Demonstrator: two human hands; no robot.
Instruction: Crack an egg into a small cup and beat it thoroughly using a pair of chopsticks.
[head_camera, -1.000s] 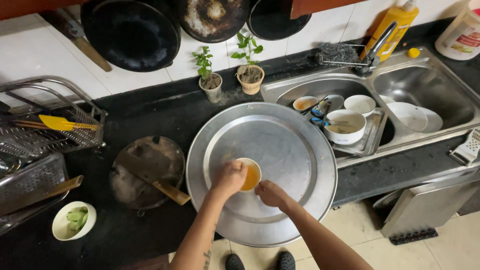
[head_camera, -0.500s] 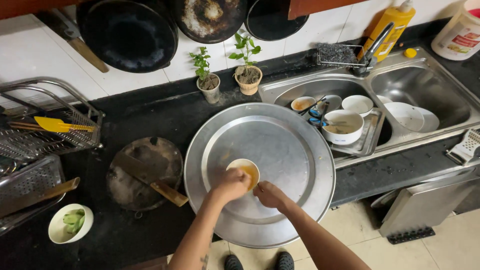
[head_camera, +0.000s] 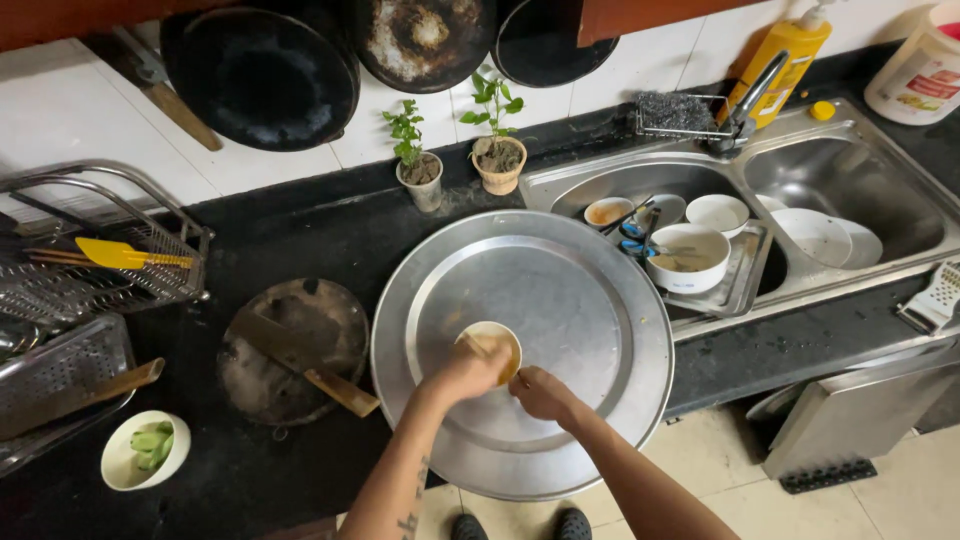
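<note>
- A person stands at a black counter, seen from above.
- A small bowl sits over the middle of a big round metal tray.
- The left hand is closed around the bowl's near rim, holding it.
- The right hand is loosely curled just beside the bowl, touching its right edge; what it grips cannot be told.
- Left of the tray lies a dark round pan.
- Right of the tray, a sink holds dirty dishes.

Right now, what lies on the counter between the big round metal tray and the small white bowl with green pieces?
In the head view, a dark round board with a wooden-handled knife lies between the tray and the bowl.
</note>
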